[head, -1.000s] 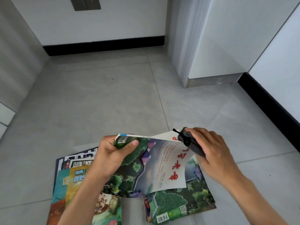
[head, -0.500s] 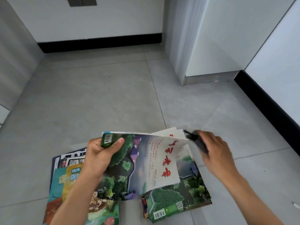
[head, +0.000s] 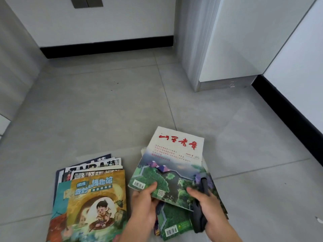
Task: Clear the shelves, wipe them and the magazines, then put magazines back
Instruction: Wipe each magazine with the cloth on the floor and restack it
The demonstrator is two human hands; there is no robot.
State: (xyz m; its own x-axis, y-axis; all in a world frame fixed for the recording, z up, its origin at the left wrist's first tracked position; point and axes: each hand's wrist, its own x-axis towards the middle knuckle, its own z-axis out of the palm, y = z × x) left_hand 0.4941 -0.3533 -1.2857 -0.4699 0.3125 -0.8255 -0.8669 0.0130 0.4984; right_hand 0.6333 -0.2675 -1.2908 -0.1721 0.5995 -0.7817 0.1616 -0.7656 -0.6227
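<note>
Evidently the work stood somewhere in its middle stretch: the magazines were down on the grey tiled floor (head: pixel 104 110), so clearing seemed done, and no shelf was in view to judge. The left hand (head: pixel 145 205) pinched the near edge of a green-and-white magazine (head: pixel 173 165), thumb on its cover by the barcode. The right hand (head: pixel 208 206) steadied the same edge while its fingers curled round a dark cloth (head: pixel 199 217) (bunched, so I could not tell whether it was damp). The magazine was tilted above a second pile (head: pixel 171 224) of similar green covers. Just left lay another stack (head: pixel 90 198), topped by a cartoon cover. Which pile had been wiped I could not tell; the returning clearly remained.
</note>
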